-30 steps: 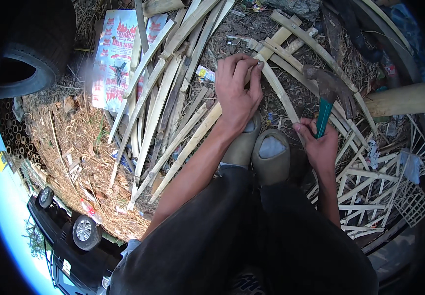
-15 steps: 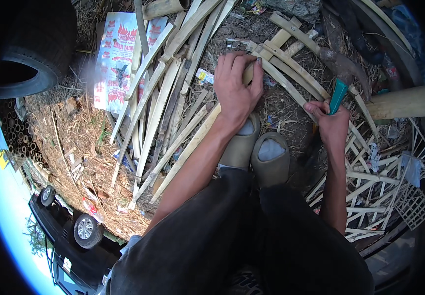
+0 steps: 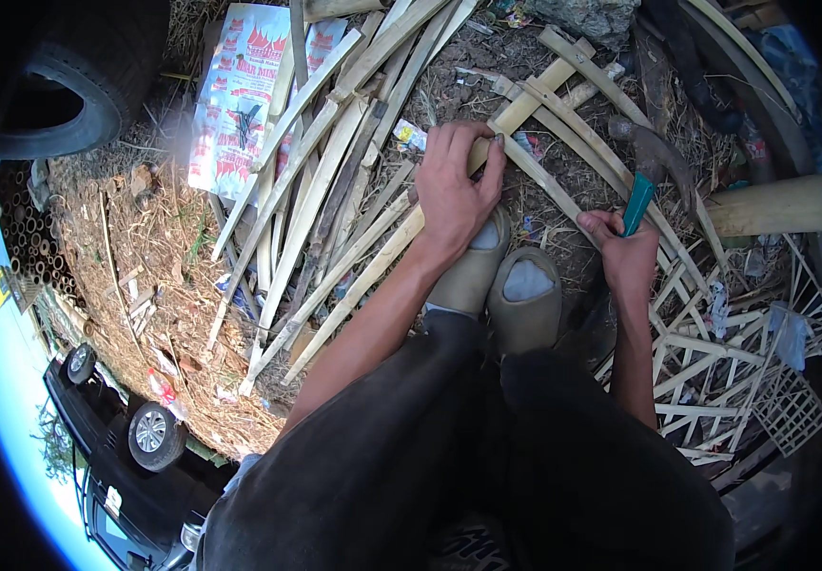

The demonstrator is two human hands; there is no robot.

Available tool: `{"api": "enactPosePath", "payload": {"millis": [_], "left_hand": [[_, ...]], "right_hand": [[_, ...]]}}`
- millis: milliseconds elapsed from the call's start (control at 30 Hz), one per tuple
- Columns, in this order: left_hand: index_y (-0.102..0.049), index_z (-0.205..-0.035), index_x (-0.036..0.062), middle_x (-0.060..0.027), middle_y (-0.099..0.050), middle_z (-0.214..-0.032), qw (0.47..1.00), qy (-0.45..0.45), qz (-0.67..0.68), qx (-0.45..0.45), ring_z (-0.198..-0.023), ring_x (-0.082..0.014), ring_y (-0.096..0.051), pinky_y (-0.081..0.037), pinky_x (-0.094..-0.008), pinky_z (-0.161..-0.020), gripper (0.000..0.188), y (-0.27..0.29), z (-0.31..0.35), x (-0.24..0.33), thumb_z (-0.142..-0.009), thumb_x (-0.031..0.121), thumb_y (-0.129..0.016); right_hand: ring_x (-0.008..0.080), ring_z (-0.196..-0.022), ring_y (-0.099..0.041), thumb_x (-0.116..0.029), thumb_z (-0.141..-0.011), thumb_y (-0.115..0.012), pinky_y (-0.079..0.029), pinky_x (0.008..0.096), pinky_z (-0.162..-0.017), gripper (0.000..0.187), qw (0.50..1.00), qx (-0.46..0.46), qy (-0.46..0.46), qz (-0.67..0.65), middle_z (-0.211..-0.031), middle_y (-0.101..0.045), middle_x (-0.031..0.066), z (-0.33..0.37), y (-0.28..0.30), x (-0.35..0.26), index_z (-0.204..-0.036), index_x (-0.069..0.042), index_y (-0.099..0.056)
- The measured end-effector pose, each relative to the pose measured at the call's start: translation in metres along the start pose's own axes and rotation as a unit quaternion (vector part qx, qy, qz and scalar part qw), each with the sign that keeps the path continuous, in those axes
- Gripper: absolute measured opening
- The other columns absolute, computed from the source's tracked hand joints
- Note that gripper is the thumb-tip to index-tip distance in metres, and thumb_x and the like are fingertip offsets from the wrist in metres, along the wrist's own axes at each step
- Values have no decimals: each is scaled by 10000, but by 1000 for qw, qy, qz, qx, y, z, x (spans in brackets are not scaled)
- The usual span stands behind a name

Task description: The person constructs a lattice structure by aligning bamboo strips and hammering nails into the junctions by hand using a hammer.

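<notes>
A squatting person in dark trousers and grey-green shoes works over a heap of split bamboo strips spread across dry, straw-littered ground. A black tyre lies at 10 o'clock and a dark vehicle shows at 8 o'clock. At 4 o'clock sits a bamboo lattice panel, with a thick bamboo pole at 3 o'clock and a red-and-white printed sack at 11 o'clock. The left forearm runs up from the lower edge toward 12 o'clock; the left hand lies palm down, fingers curled over one bamboo slat where it crosses others, pinning it just above the shoes. The right hand, at 2 o'clock from the shoes, is closed in a fist around the teal handle of a hammer, wrist cocked, the tool raised; its dark head appears to hang clear of the slats, though the view is dim there.
</notes>
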State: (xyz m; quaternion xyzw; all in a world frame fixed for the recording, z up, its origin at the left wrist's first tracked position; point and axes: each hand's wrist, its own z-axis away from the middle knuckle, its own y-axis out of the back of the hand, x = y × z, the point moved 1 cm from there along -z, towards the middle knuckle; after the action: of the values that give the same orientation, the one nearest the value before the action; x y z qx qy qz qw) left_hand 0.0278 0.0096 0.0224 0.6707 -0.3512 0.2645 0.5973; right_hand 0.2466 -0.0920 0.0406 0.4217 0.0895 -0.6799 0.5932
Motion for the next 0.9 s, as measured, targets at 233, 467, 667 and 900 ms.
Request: {"api": "enactPosePath", "payload": {"millis": [233,467,667,900], "left_hand": [[-710,-994,52,-109,-687,-1013,1000,-30,-7,4,-923,-296,-661,-546,-394,-804,226,0,1,-3,-851,172,-837],[-782,-1054,72,-100,-721,-1055,999,-22,-12,22,-969,-285,-642,-522,-403,-862,324,7,7,-9,-794,230,-892],[-804,-1127,79,-93,-749,-1064,997,-57,-48,17,-947,-269,-627,-518,-392,-844,443,8,10,-6,-764,309,-910],[-772,-1230,78,-81,-733,-1068,994,-55,-98,0,-926,-255,-630,-534,-370,-784,631,4,9,-8,-743,457,-905]], "right_hand": [[132,-853,-700,-62,-839,-881,-545,304,-824,452,999,29,-7,19,-903,-783,134,7,-6,-3,-701,-107,-454],[141,-861,-703,-45,-826,-890,-549,298,-823,441,1000,30,5,1,-876,-763,131,7,-9,-2,-727,-103,-464],[122,-826,-685,-60,-809,-906,-540,282,-790,400,1000,23,17,2,-875,-763,115,6,-2,1,-738,-87,-513],[116,-801,-657,-60,-814,-906,-519,273,-746,465,999,20,-5,24,-866,-760,114,3,-5,-1,-715,-121,-456]]}}
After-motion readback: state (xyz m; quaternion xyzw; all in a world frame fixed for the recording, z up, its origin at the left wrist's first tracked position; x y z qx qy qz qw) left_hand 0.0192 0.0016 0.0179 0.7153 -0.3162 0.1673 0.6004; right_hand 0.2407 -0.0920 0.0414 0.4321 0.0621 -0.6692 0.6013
